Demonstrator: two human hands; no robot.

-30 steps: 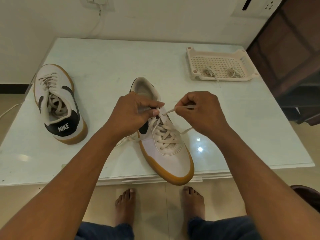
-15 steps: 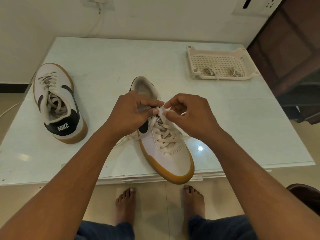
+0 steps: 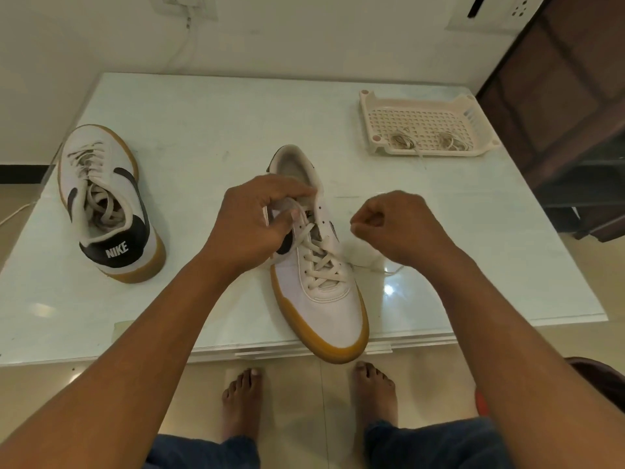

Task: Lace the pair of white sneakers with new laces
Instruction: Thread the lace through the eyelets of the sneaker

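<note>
A pale table (image 3: 203,130) fills the frame. At centre front, a half-laced white sneaker (image 3: 324,299) pokes its toe over the near edge. A second sneaker (image 3: 101,184) stands at left, and a perforated tray (image 3: 422,120) with two lace bundles (image 3: 402,140) sits upper right. The left hand (image 3: 250,225) grips the half-laced white sneaker at its tongue. The right hand (image 3: 399,225), fingers curled tight, hovers just right of it; whether it pinches the lace (image 3: 321,262) cannot be told.

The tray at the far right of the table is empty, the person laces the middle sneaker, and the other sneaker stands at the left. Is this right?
Not quite. The head view shows the tray is not empty: two small bundles of laces lie in it. The person does lace the middle sneaker, and the other sneaker stands at the left.
</note>
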